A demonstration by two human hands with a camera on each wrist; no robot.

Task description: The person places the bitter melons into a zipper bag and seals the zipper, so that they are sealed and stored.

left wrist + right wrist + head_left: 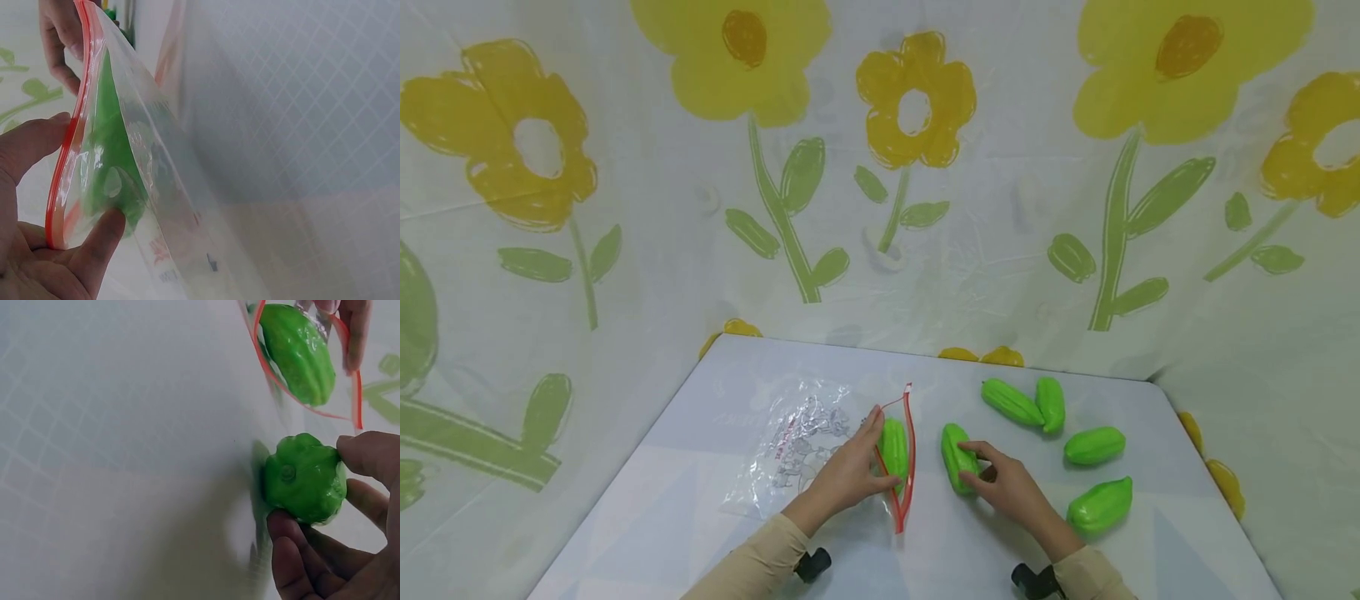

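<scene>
A pale table (pixel 700 500) with a faint geometric pattern is carrying everything. A clear zip bag (pixel 805 450) with a red seal strip is lying on it left of centre, its mouth (pixel 907 454) standing open toward the right, with one green toy gourd (pixel 893 446) sitting inside. Just right of the mouth, another green gourd (pixel 957 457) is resting on the tabletop. Farther right, four more green gourds are lying loose: two touching near the back edge (pixel 1013 402) (pixel 1051 403), one beside them (pixel 1094 445), one nearest the front (pixel 1101 505).
</scene>
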